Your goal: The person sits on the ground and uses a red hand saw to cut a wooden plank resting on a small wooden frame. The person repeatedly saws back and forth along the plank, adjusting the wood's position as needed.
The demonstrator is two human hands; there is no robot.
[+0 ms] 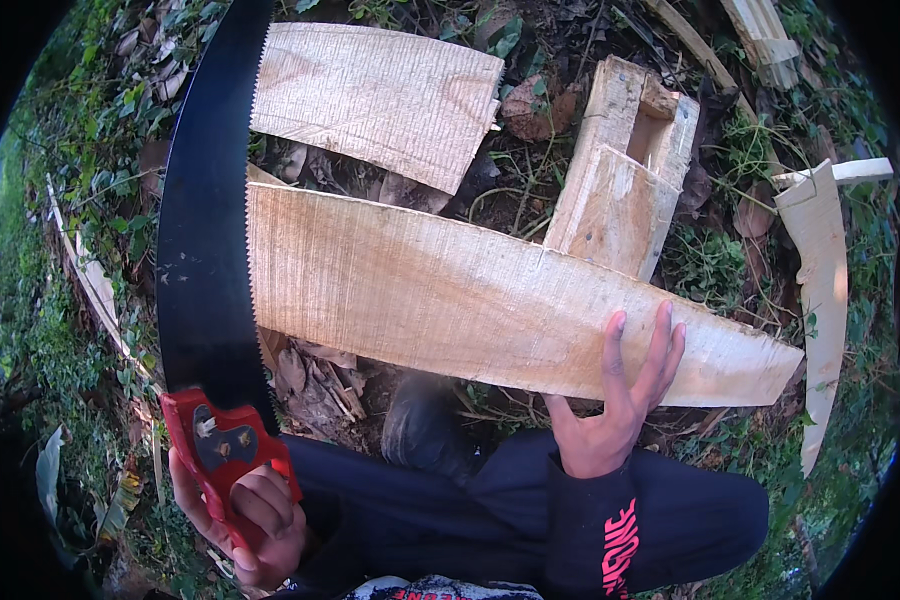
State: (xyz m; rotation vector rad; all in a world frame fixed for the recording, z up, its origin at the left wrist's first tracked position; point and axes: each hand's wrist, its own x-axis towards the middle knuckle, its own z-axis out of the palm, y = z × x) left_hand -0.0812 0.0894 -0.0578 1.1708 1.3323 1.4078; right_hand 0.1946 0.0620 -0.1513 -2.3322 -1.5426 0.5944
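Note:
My left hand grips the red handle of a hand saw. Its black blade runs up the left side, teeth facing right against the left end of a long pale wooden plank. The plank lies across the middle, tapering to a point at the right. My right hand rests flat on the plank's near edge, fingers spread upward. My dark-clothed knee sits below the plank.
A second rough board lies behind the plank. A wooden box-like frame stands at the back right. A narrow curved offcut lies far right. Thin strips, dry leaves and green plants cover the ground all around.

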